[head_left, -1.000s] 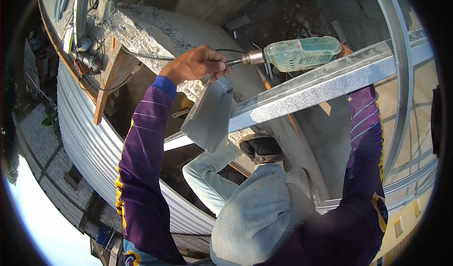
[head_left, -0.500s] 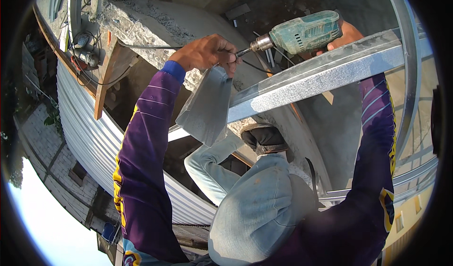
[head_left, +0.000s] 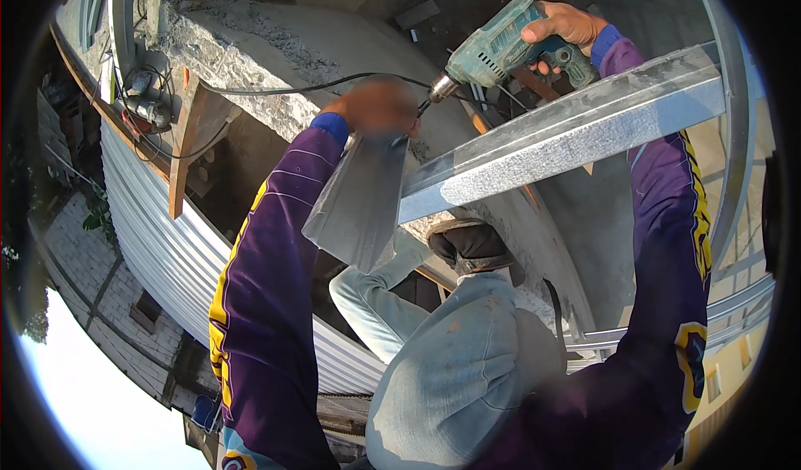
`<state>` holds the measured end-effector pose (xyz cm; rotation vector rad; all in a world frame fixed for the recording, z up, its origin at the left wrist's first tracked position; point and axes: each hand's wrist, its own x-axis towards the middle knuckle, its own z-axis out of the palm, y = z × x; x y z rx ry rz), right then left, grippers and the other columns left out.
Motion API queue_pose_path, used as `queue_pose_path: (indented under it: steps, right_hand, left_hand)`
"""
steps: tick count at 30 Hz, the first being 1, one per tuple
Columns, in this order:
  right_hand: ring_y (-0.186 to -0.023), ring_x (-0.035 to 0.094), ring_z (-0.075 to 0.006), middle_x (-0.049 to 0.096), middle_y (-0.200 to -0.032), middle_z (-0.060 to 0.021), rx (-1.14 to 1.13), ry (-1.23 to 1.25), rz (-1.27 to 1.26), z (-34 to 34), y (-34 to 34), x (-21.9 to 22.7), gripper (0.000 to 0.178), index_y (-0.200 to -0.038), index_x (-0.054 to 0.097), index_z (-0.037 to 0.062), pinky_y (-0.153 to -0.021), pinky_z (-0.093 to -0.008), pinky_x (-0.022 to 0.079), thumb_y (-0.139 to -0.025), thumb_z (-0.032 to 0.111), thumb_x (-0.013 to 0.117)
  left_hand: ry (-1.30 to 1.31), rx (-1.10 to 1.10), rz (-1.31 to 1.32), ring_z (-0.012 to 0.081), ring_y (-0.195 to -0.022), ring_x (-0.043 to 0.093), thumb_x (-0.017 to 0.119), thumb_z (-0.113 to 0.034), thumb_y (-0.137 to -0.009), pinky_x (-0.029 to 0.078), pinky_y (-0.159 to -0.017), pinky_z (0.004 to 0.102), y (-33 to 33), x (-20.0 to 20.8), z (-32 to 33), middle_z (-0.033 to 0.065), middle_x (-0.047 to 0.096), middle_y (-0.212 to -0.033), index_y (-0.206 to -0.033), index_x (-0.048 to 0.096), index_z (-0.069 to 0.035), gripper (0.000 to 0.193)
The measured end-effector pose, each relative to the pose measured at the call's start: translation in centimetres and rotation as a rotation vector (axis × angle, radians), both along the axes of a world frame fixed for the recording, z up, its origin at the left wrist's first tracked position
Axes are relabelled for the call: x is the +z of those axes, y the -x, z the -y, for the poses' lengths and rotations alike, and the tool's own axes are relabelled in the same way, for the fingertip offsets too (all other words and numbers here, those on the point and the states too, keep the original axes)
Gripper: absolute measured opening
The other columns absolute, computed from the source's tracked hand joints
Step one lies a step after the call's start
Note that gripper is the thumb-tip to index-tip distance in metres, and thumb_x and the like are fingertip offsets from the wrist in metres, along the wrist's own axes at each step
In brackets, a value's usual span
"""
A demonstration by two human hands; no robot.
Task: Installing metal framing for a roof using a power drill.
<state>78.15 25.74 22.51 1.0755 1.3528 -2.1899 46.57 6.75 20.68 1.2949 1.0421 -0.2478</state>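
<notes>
My right hand [head_left: 569, 28] is wrapped round the handle and rear of a teal power drill [head_left: 492, 49]. The drill points down to the left, and the dark bit [head_left: 424, 107] in its chuck reaches close to my left hand [head_left: 380, 105]. That hand is blurred, but looks closed at the upper end of a short grey metal channel piece [head_left: 359, 203]; what its fingers grip, if anything, cannot be made out. Beside this piece, a long galvanized metal channel [head_left: 567, 136] runs up to the right, past my right forearm.
A curved metal stud [head_left: 734, 136] stands at the right. Broken concrete wall edge [head_left: 242, 53] lies beyond my left hand, a black cable [head_left: 309, 89] crossing it. Wooden post [head_left: 182, 149], another tool [head_left: 150, 103] and corrugated sheet [head_left: 158, 211] are left. Below is my light-blue trouser leg [head_left: 450, 370].
The drill has tilted from nearly level to slanting steeply, its rear and my right hand rising. The hand now shows above the long channel. My left hand and the short channel shifted slightly.
</notes>
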Motion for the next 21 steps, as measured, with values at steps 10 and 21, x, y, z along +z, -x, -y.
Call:
queue_pose_path:
  steps: [10, 21]
  right_hand:
    - [-0.058, 0.067, -0.015, 0.068, -0.081, -0.0152, -0.01, 0.023, 0.013, 0.6, 0.5, -1.3, 0.056, -0.109, 0.068, -0.003, -0.045, -0.0261, 0.055, -0.081, 0.044, 0.078]
    - [-0.057, 0.068, -0.0154, 0.068, -0.079, -0.0151, -0.012, 0.075, 0.017, 0.5, 0.7, -1.8, 0.056, -0.108, 0.068, -0.0042, -0.045, -0.0255, 0.056, -0.081, 0.044, 0.078]
  left_hand:
    - [-0.055, -0.001, -0.085, 0.0298, -0.1, 0.068, 0.074, -0.037, -0.085, 0.05, -0.088, 0.0402, 0.0, -1.4, 0.6, 0.016, 0.073, -0.104, -0.108, 0.076, -0.008, 0.037]
    - [0.02, -0.037, -0.216, 0.0296, -0.102, 0.067, 0.074, -0.039, -0.084, 0.05, -0.09, 0.0403, -0.3, 0.2, -0.1, 0.0169, 0.071, -0.11, -0.112, 0.074, -0.006, 0.043]
